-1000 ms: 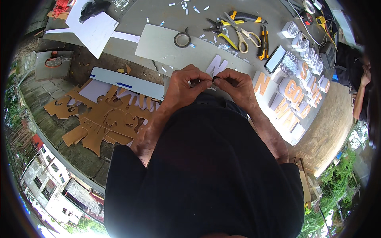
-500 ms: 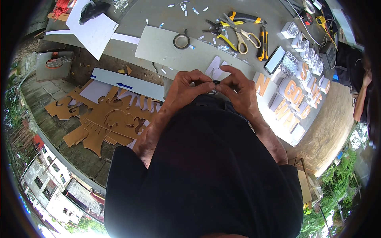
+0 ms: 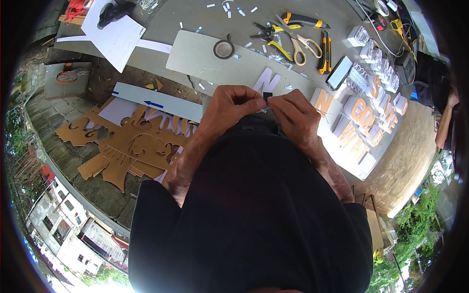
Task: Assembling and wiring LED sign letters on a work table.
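Note:
My left hand and my right hand meet in front of my chest at the table's near edge. Both pinch a small piece of black tape between thumb and fingertips, one at each side. Just beyond the fingertips lies a white letter-shaped piece on a grey board. A roll of black tape rests on that board, farther left. Nearest to my right hand is an orange-faced letter.
Scissors, yellow-handled pliers, utility knives and a phone lie beyond. Several orange-faced letters stand at right. Brown cut-out sheets lie at lower left. Another person's arm shows far right.
My right fingers have folded inward from a raised, spread pose. The black tape piece now shows as a small flat square between my fingertips.

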Available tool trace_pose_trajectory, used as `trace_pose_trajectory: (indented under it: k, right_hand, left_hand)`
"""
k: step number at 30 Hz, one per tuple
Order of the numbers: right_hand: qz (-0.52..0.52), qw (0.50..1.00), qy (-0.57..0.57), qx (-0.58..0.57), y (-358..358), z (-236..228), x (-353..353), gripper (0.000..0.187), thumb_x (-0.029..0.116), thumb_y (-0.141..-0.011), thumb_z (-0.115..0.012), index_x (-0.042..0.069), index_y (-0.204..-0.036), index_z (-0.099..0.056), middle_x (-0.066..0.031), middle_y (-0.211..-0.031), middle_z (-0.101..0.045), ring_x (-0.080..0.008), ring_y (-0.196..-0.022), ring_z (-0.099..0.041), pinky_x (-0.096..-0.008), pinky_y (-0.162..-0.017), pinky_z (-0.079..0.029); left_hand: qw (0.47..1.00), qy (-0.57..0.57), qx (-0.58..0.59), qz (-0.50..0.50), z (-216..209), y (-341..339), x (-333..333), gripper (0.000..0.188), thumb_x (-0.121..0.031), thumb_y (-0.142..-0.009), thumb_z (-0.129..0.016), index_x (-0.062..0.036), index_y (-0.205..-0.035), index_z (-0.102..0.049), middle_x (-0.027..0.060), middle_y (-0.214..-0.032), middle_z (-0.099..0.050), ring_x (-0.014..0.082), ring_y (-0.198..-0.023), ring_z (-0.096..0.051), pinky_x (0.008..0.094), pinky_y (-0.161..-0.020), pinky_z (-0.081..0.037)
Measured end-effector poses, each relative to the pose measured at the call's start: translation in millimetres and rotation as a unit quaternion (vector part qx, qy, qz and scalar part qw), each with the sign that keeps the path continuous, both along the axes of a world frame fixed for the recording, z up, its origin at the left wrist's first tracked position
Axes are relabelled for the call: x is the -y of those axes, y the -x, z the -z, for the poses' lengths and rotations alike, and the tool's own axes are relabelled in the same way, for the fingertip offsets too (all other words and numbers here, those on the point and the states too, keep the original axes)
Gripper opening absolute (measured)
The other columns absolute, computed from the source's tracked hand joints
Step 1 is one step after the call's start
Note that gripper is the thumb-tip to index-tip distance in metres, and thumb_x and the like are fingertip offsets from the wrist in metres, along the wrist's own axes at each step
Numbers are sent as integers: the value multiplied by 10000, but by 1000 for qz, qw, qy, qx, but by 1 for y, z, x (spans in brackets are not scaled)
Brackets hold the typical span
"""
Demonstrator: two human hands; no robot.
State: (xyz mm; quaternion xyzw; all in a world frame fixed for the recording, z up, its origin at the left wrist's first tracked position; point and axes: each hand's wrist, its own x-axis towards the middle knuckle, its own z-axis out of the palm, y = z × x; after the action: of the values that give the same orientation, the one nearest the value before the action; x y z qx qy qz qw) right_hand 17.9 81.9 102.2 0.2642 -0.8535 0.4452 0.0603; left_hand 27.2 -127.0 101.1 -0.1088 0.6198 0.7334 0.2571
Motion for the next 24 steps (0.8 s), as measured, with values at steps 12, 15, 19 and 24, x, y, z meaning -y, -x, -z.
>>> trace_pose_trajectory:
  k: [12, 15, 19, 24]
  right_hand:
    - [-27, 999, -27, 8, 3, 4, -3, 241, -28, -785, -762, 39, -1011, -714, -68, -847, -629, -233, -775, -620, -365, -642, -516]
    - [-41, 998, -35, 17, 3, 0, -1, 222, -30, -788, -751, 34, -994, -695, -78, -830, -597, -255, -775, -604, -383, -653, -503]
    - [-37, 998, -27, 49, 4, 1, 2, 179, -25, -803, -737, 28, -962, -677, -92, -829, -571, -276, -782, -596, -391, -670, -503]
    - [-49, 995, -21, 79, 5, 5, 2, 144, -25, -826, -714, 16, -947, -647, -105, -854, -556, -291, -794, -597, -400, -679, -505]
  left_hand:
    - [942, 250, -225, -7, -6, -6, -12, 108, -51, -809, -805, -24, -908, -774, 59, -780, -714, 141, -763, -647, 291, -703, -518]
    - [913, 267, -306, -36, 2, -6, -14, 74, -50, -767, -797, -51, -834, -768, 60, -732, -698, 211, -717, -614, 349, -627, -503]
    - [893, 283, -347, -41, 4, -6, -16, 71, -30, -755, -790, -55, -812, -755, 60, -725, -693, 224, -724, -616, 355, -622, -506]
    - [872, 305, -381, -29, 8, -8, -16, 93, -24, -742, -788, -58, -816, -744, 61, -744, -694, 252, -734, -619, 373, -693, -514]
